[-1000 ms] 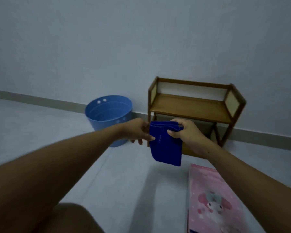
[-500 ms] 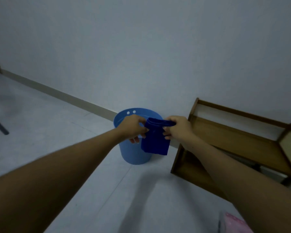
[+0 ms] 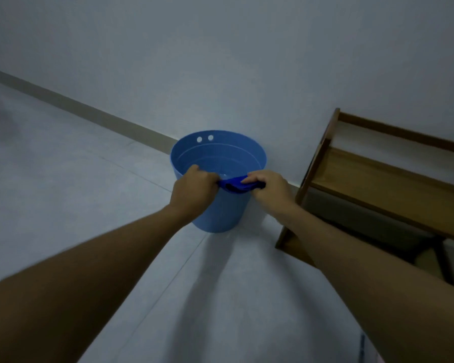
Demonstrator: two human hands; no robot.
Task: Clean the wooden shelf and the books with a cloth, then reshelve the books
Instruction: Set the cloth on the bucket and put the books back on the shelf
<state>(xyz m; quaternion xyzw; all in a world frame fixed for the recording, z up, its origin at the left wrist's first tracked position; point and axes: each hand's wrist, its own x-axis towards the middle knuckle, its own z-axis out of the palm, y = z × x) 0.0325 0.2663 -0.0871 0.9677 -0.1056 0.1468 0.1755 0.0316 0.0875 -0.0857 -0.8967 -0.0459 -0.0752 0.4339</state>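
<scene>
At the centre of the frame both hands hold a dark blue cloth (image 3: 237, 185) bunched into a short roll over the near rim of a light blue round plastic bucket (image 3: 218, 216); the left hand (image 3: 194, 189) has its fingers curled round the cloth's left end, and the right hand (image 3: 269, 188) grips the right end the same way, so only the middle of the cloth shows between them. The cloth looks soft, light and limp, and it will sag or unroll unless held at both ends or gathered in one fist; if wet it would be heavier and drip, though whether it is wet cannot be told. The bucket seems to hold water, so its thin rim is an edge to keep off; a knock could tip it or make it slop. The brown two-tier wooden shelf (image 3: 378, 184) stands at the right of the frame, just beside the bucket and against the pale wall (image 3: 220, 61), and its tiers look bare; its upright side panel is the nearest hard edge to the right forearm. No books show. The grey floor (image 3: 76, 205) at left and lower centre offers open room.
</scene>
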